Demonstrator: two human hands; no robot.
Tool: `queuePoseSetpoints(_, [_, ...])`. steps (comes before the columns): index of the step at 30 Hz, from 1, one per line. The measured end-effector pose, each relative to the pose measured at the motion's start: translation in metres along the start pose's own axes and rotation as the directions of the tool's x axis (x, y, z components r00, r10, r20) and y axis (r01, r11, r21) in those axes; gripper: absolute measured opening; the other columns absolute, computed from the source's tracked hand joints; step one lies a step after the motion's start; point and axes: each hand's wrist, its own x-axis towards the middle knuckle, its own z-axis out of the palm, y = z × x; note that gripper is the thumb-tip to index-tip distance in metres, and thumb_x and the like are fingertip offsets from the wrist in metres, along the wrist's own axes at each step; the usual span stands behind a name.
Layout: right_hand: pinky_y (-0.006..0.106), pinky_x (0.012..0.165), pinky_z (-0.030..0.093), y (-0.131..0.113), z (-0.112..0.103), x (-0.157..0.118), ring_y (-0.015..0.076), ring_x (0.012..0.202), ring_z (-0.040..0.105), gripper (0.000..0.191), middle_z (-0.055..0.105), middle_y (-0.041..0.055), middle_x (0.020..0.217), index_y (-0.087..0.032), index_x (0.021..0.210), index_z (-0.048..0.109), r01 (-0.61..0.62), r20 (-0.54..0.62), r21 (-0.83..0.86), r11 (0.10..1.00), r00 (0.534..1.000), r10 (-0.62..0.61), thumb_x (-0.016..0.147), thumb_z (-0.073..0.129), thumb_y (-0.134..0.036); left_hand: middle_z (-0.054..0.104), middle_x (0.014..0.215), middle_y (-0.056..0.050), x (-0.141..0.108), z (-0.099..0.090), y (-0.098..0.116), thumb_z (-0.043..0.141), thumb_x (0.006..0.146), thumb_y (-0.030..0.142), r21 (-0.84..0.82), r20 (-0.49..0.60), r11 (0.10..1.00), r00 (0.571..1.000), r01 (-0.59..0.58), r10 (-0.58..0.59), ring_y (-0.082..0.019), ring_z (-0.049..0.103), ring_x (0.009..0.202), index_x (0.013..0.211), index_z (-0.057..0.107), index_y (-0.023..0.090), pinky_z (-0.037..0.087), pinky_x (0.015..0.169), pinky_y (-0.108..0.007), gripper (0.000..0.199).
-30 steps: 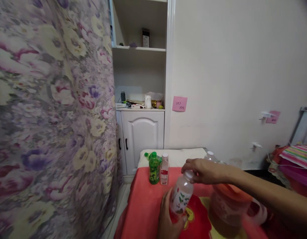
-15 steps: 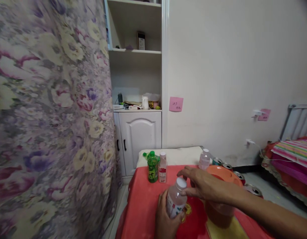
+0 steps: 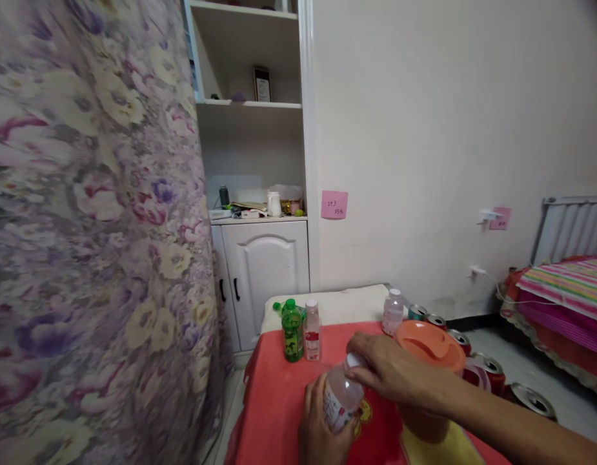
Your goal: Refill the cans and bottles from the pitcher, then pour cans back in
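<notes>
Moved: right hand (image 3: 388,369), grip now closed on the white cap (image 3: 355,361); left hand (image 3: 320,426), grip wrapped around the labelled bottle (image 3: 344,389), which tilts over the red-covered tabletop (image 3: 273,403)

Left hand (image 3: 322,420): was bare; the back and the thumb side showed, and the lower edge of the view cut it off near the wrist.
Left thumb (image 3: 347,435): was bare, with a blunt, rounded end; nail detail was too small to tell.
Left fingers (image 3: 316,395): were bare and slim, partly hidden.
Right hand (image 3: 384,367): was bare; a broad, smooth back narrowed towards the wrist.
Right thumb (image 3: 362,376): was bare, with a rounded outline.
Right fingers (image 3: 361,342): were bare and slim; some were hidden behind others.
Right wrist (image 3: 441,391): was bare, smooth in outline.
Right forearm (image 3: 501,413): was bare, long and slender; it ran out of view at the lower right.
</notes>
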Motion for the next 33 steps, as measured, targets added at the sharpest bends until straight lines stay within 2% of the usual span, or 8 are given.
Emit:
queuePoseSetpoints(5, [0.034,0.079,0.047,-0.001,-0.015,-0.004,0.0234,0.09,0.063,0.02,0.064,0.0079,0.107,-0.02,0.109,0.062,0.121,0.059,0.004,0.993,0.991,-0.121,0.093,0.055,-0.029,0.069,0.122,-0.014,0.004,-0.004,-0.001,0.076,0.06,0.025,-0.097,0.12,0.994,0.992,0.044,-0.033,-0.033,0.065,0.115,0.122,0.062,0.017,0.053,0.1,-0.042,0.064])
queuePoseSetpoints(9, [0.033,0.093,0.047,-0.001,-0.027,-0.006,0.0216,0.109,0.061,0.042,0.06,0.0064,0.123,-0.029,0.128,0.059,0.224,0.116,0.121,0.967,0.964,-0.238,0.089,0.054,-0.013,0.071,0.121,-0.013,0.005,-0.004,-0.002,0.08,0.055,0.025,-0.18,0.214,0.976,0.973,0.123,-0.083,-0.035,0.063,0.117,0.12,0.064,0.019,0.053,0.099,-0.041,0.067])
queuePoseSetpoints(13, [0.035,0.089,0.049,0.004,-0.018,-0.005,0.0244,0.105,0.063,0.049,0.061,0.0072,0.124,-0.027,0.133,0.055,0.097,0.073,0.117,0.988,0.992,-0.106,0.085,0.067,-0.027,0.072,0.121,-0.012,0.004,-0.004,0.0,0.079,0.058,0.029,-0.206,0.217,0.967,0.971,0.148,-0.102,-0.035,0.062,0.119,0.122,0.064,0.018,0.053,0.099,-0.04,0.067])
queuePoseSetpoints(16, [0.037,0.078,0.05,0.005,-0.011,-0.003,0.0253,0.09,0.064,0.039,0.065,0.0083,0.109,-0.019,0.117,0.061,-0.002,0.013,0.043,0.999,1.0,0.001,0.088,0.063,-0.046,0.072,0.12,-0.013,0.004,-0.006,0.001,0.08,0.056,0.031,-0.198,0.24,0.969,0.966,0.149,-0.099,-0.035,0.063,0.118,0.122,0.064,0.019,0.055,0.097,-0.04,0.069])
queuePoseSetpoints(20, [0.037,0.082,0.05,-0.001,-0.02,-0.002,0.0252,0.094,0.064,0.024,0.066,0.0084,0.109,-0.019,0.11,0.064,0.085,0.034,0.023,0.996,0.996,-0.085,0.088,0.062,-0.029,0.072,0.12,-0.014,0.006,-0.004,-0.003,0.08,0.052,0.029,-0.218,0.263,0.963,0.96,0.155,-0.095,-0.037,0.065,0.115,0.122,0.064,0.019,0.056,0.095,-0.042,0.072])
queuePoseSetpoints(23, [0.035,0.093,0.047,-0.005,-0.028,-0.002,0.0236,0.11,0.061,0.037,0.064,0.0072,0.121,-0.024,0.121,0.062,0.197,0.053,0.102,0.975,0.978,-0.203,0.085,0.06,-0.013,0.072,0.12,-0.013,0.005,0.0,-0.008,0.079,0.054,0.03,-0.238,0.259,0.957,0.961,0.166,-0.102,-0.036,0.065,0.114,0.123,0.063,0.018,0.057,0.093,-0.041,0.072])
queuePoseSetpoints(29, [0.037,0.08,0.051,0.001,-0.017,-0.001,0.025,0.091,0.064,0.031,0.067,0.0072,0.105,-0.019,0.109,0.065,0.019,-0.002,0.077,0.997,1.0,-0.019,0.085,0.068,-0.039,0.072,0.119,-0.012,0.005,0.002,-0.01,0.079,0.052,0.03,-0.239,0.253,0.955,0.961,0.177,-0.115,-0.035,0.065,0.114,0.123,0.064,0.019,0.057,0.093,-0.039,0.073])
queuePoseSetpoints(33, [0.037,0.087,0.05,0.0,-0.021,-0.003,0.0249,0.1,0.063,0.028,0.066,0.0075,0.113,-0.02,0.113,0.064,0.094,0.019,0.082,0.992,0.995,-0.096,0.085,0.066,-0.024,0.072,0.121,-0.013,0.005,0.002,-0.011,0.08,0.051,0.03,-0.236,0.265,0.957,0.959,0.167,-0.102,-0.038,0.064,0.117,0.123,0.064,0.02,0.057,0.095,-0.042,0.074])
